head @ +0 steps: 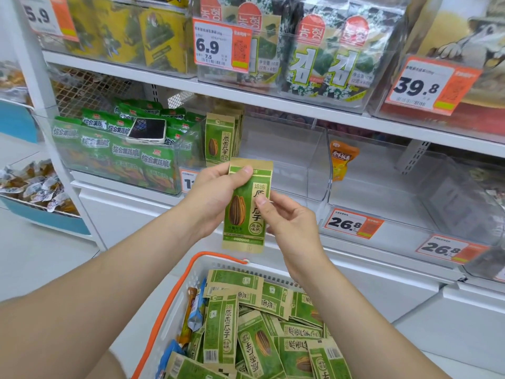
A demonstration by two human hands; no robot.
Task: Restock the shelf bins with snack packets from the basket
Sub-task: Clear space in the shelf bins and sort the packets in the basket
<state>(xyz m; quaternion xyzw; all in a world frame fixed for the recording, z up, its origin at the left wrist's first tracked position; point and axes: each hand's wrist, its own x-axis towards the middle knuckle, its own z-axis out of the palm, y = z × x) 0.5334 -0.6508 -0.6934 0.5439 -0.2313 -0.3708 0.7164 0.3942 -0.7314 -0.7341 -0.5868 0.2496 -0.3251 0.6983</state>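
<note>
A green-and-tan sunflower seed packet [247, 212] is held upright above the basket by both hands. My left hand [216, 198] grips its upper left edge, thumb across the top. My right hand [287, 222] pinches its right edge with thumb and fingers. Below, a white basket [188, 285] with an orange handle holds several more of the same packets [262, 332]. Straight ahead, a clear shelf bin [287, 157] has a few matching packets [222, 138] standing at its left side.
A bin of green vegetable-crisp bags [123, 157] sits to the left, with a phone [147, 131] lying on top. To the right, another clear bin holds one orange packet [341, 162]. Seaweed packs [322, 58] fill the upper shelf. Price tags hang on the shelf edges.
</note>
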